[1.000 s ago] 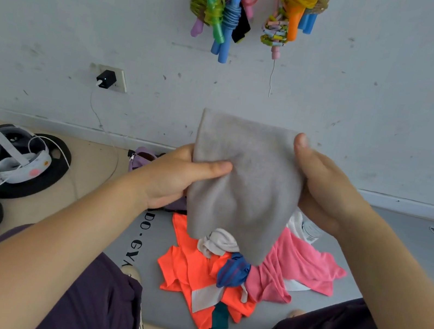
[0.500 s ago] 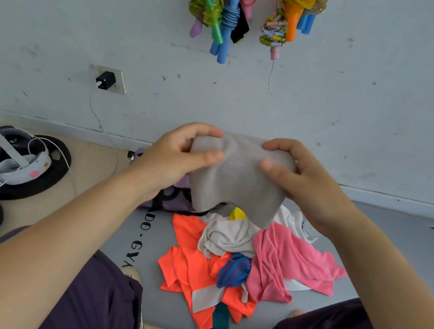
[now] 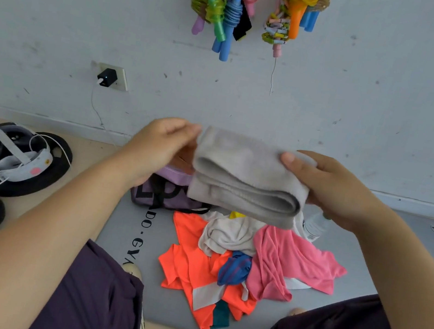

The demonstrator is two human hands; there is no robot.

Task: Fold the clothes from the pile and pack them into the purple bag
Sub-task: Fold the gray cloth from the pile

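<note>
Both hands grip folded grey cloth (image 3: 248,175) | purple bag (image 3: 165,193) half-hidden behind | pile (image 3: 237,257) below

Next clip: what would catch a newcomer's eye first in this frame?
The folded grey fleece cloth held up at centre, the right hand gripping its right end and the left hand at its left edge. Below lies a bright pile with an orange shirt and pink top; colourful jump ropes hang on the wall.
</note>
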